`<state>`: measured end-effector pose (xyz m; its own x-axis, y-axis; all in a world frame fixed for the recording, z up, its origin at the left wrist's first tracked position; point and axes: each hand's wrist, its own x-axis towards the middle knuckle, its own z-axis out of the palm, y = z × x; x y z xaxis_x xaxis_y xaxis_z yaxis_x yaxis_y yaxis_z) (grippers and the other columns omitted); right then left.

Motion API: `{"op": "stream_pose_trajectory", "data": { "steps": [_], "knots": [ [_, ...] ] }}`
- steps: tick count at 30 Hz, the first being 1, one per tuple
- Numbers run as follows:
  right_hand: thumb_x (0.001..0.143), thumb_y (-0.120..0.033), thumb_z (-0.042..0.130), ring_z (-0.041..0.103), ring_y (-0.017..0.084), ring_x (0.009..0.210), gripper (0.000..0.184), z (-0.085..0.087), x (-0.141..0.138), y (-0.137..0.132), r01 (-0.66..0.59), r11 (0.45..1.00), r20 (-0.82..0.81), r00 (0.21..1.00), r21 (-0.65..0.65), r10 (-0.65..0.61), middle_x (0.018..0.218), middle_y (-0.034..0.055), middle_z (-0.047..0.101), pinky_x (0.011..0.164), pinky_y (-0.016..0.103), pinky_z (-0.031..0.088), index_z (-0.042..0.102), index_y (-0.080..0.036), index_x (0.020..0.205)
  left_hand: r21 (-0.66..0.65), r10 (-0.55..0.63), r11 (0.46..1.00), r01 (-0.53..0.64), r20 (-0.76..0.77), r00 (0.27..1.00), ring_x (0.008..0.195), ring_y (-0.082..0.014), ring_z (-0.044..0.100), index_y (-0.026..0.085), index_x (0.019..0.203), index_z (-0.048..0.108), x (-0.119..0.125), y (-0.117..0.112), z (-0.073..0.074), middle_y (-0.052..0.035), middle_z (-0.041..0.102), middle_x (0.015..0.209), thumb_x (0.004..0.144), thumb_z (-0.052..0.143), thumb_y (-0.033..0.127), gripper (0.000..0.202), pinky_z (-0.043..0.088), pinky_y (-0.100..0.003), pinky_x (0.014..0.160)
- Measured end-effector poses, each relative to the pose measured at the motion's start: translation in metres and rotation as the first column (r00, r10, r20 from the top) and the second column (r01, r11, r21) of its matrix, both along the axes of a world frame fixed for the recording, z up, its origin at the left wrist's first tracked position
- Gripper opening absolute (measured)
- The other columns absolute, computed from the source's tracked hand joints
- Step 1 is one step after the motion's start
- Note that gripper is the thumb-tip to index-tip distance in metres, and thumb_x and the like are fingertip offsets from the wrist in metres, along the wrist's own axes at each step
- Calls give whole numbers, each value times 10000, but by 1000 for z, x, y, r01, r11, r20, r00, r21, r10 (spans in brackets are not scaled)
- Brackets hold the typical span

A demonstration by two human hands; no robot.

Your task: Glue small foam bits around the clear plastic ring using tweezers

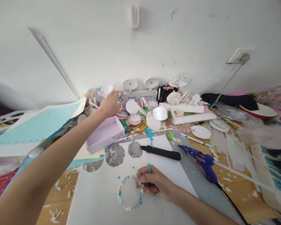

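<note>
My left hand (110,103) reaches over the cluttered back of the table, fingers stretched out and partly blurred. Just beyond its fingertips is a crumpled whitish bundle (107,90); whether they touch it I cannot tell. My right hand (154,182) is closed around a slim teal tool (150,168), whose tip is hidden. Its fingertips are at the right side of a thin ring (119,193) dotted with white and blue bits. The ring lies on a large white sheet (96,193) with round holes cut out. A black pen-shaped tool (164,152) lies above my right hand.
A blue glue gun (201,161) lies to the right, its cord running to the front. Beside my left forearm stands a lilac box (105,134). White scalloped discs (132,107) and black markers (165,93) crowd the back. A power strip (269,175) sits far right.
</note>
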<state>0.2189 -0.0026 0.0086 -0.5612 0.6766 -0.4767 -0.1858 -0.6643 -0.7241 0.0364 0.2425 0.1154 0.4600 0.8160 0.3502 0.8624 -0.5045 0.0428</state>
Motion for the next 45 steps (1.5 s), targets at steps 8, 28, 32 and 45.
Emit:
{"op": "stream_pose_trajectory", "data": {
  "steps": [8, 28, 32, 45],
  "knots": [
    [649, -257, 665, 271, -7, 344, 152, -7, 2, -2, 26, 1000, -34, 999, -13, -27, 613, -1, 624, 376, 213, 55, 584, -128, 661, -84, -127, 988, 127, 15, 992, 1381, -285, 344, 48, 1357, 412, -28, -9, -7, -200, 382, 1478, 884, 420, 188, 493, 292, -449, 1132],
    [714, -407, 721, 223, -3, 377, 312, -6, 3, 1, 79, 993, 18, 997, 86, -81, 528, -57, 481, 412, 212, 72, 610, -126, 789, -409, -3, 890, 202, 438, 899, 1146, -245, 617, 385, 1225, 545, -120, -323, -103, -20, 628, 1269, 881, 541, 223, 380, 551, -355, 950],
    [765, -427, 679, 240, 2, 365, 317, 8, -8, -10, -8, 992, 69, 998, 129, -1, 503, -47, 497, 401, 205, 92, 615, -118, 799, -547, 245, 802, 242, 669, 701, 1073, -231, 647, 375, 1303, 473, -109, -318, -104, -54, 625, 1244, 916, 525, 290, 399, 564, -345, 921],
    [890, -467, 463, 480, 111, 580, 293, 37, -6, -14, -289, 751, 632, 745, 594, -214, 772, 8, 589, 552, 245, 376, 526, -211, 1020, -562, 329, 725, 398, 790, 518, 1022, -231, 638, 272, 1161, 609, -93, -282, -83, -93, 657, 1148, 878, 575, 357, 297, 563, -310, 851]
  ]
}}
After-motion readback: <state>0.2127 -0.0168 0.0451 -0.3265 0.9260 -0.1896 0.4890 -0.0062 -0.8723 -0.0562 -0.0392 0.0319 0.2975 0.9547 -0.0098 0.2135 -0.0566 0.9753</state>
